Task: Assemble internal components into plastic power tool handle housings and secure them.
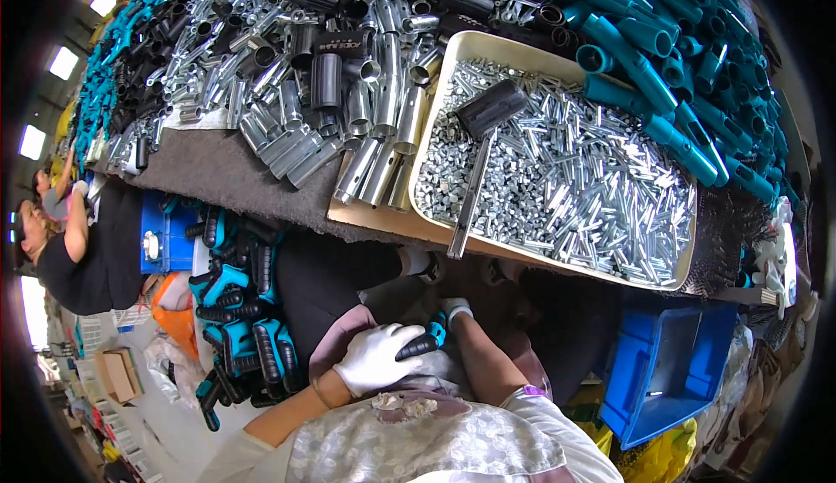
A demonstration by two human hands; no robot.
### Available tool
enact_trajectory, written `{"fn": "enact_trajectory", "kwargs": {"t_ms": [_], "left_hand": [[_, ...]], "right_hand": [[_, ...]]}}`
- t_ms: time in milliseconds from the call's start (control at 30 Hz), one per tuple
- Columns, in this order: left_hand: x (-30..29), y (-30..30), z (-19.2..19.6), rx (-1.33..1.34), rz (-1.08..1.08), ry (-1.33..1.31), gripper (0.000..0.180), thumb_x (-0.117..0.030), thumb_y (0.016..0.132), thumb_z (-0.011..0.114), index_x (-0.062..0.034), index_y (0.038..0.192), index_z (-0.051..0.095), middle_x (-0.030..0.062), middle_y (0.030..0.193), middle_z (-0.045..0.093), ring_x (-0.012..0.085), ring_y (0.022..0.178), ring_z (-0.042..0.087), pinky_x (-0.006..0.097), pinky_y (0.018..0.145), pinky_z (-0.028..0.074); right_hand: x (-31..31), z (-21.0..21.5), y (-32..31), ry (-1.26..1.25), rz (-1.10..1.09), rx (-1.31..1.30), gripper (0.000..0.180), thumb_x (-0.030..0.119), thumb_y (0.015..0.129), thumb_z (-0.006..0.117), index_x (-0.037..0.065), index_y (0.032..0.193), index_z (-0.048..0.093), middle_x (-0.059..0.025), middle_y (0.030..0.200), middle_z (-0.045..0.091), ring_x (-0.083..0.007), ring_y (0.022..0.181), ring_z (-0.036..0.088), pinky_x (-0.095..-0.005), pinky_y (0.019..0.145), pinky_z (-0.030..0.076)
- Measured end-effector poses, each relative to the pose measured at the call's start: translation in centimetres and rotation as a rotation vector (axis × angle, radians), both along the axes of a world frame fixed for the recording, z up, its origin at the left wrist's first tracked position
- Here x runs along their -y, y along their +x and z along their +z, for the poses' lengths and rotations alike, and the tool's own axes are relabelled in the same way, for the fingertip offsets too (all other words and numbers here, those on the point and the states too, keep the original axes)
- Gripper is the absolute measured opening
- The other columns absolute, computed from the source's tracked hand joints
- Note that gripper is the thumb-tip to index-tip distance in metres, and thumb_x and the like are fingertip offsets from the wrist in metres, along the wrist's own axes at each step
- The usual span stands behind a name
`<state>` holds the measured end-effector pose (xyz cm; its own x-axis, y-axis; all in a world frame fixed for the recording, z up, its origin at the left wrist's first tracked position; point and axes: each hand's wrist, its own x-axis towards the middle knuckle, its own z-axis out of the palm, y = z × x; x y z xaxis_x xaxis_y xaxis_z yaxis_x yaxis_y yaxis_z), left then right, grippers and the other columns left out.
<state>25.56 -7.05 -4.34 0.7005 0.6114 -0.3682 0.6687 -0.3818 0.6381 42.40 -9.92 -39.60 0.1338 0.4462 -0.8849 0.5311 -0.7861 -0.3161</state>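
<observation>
In my lap, my left hand (380,359), in a white glove, is closed round a teal and black tool handle (424,342). My right hand (456,310), also gloved, is near the handle's teal far end; its fingers are mostly hidden, so I cannot tell its grip. Ahead on the bench stands a cream tray (425,169) full of small metal pins and short pieces. Across the tray's near-left part lies a black-headed tool with a metal shank (475,187). Left of the tray are stacked silver metal tubes (383,91).
Teal plastic tubes (640,56) are heaped at the far right. A pile of teal and black handles (239,326) sits left of my knees. A blue crate (670,378) stands at my right. The bench's grey-covered front edge (226,174) crosses ahead. Other people (78,248) work at the far left.
</observation>
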Motion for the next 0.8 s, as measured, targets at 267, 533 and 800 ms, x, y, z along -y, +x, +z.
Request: {"fn": "enact_trajectory", "kwargs": {"t_ms": [267, 533, 800], "left_hand": [[1.8, 5.4, -1.3, -0.224, -0.067, 0.096, 0.053, -0.039, 0.09, 0.063, -0.0108, 0.132, 0.051, 0.0197, 0.105, 0.066, 0.0389, 0.089, 0.067, 0.049, 0.076, 0.055], [2.3, 4.2, -6.6, -0.109, 0.143, -0.019, 0.029, -0.027, 0.077, 0.069, -0.0024, 0.093, 0.067, 0.0243, 0.079, 0.068, 0.0444, 0.074, 0.067, 0.051, 0.066, 0.053], [2.1, 4.2, -8.0, -0.026, 0.239, -0.046, 0.026, -0.024, 0.076, 0.066, -0.0038, 0.092, 0.07, 0.0235, 0.083, 0.07, 0.0447, 0.08, 0.068, 0.052, 0.071, 0.054]], "right_hand": [[1.3, -3.4, 4.7, 0.001, -0.519, -0.203, 0.047, 0.044, 0.1, 0.047, 0.006, 0.115, 0.071, -0.0148, 0.116, 0.071, -0.0297, 0.103, 0.067, -0.0425, 0.086, 0.049], [-0.2, 26.0, 0.3, 0.835, -0.547, -0.263, 0.024, 0.011, 0.091, 0.062, 0.0, 0.109, 0.073, -0.0155, 0.102, 0.074, -0.0212, 0.095, 0.068, -0.0337, 0.089, 0.051], [-0.8, 25.0, -0.3, 0.875, -0.588, -0.095, 0.018, 0.009, 0.091, 0.061, -0.001, 0.102, 0.073, -0.0145, 0.093, 0.074, -0.0212, 0.086, 0.069, -0.0321, 0.081, 0.053]]}}
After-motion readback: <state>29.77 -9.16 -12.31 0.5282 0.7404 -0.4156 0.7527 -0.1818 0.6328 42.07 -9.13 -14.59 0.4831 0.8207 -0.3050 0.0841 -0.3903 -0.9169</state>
